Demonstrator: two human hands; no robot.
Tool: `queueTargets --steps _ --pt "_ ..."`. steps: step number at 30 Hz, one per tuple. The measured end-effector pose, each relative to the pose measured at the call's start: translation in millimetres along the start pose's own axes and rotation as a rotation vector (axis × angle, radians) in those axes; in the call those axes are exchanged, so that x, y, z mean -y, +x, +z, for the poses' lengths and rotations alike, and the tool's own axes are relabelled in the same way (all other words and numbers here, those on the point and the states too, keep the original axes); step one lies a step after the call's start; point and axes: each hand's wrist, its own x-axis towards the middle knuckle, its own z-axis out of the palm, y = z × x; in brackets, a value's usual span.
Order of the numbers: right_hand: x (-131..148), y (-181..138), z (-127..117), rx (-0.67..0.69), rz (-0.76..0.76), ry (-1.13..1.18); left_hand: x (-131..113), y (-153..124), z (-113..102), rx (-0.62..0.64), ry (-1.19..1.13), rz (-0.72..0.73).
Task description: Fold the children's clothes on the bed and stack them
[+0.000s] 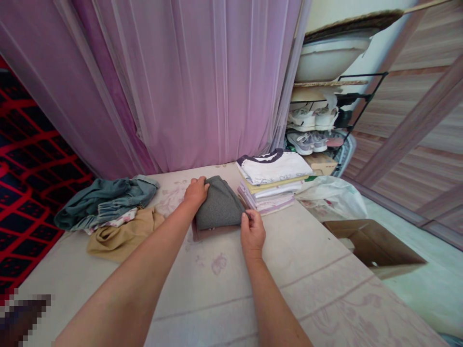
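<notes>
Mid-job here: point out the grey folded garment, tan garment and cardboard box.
Grey folded garment (219, 207), head view: middle of its upper face.
Tan garment (125, 236), head view: its crumpled top.
Cardboard box (388, 243), head view: an inner wall.

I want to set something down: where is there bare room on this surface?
The widest bare patch of the pale surface lies right of the right forearm, bordered by the folded stack and cardboard box. Another lies between that and the left forearm, nearer than the grey garment. Crowded: the far side, from loose clothes to stack.
</notes>
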Motion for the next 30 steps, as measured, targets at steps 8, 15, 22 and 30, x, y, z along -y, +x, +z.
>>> queueTargets --steps 8,15,22,30 --pt "-7 3 2 -0.004 0.001 0.018 -18 -38 -19 -0.092 0.154 0.391" --pt "-9 5 -6 -0.047 0.225 0.088 -17 -44 19 0.277 0.128 0.365" --pt "-7 8 -21 -0.166 0.380 0.262 -19 -39 21 0.280 0.146 0.328" --pt "-5 0 -23 -0.020 0.309 0.264 -25 -64 13 0.060 0.074 0.378"
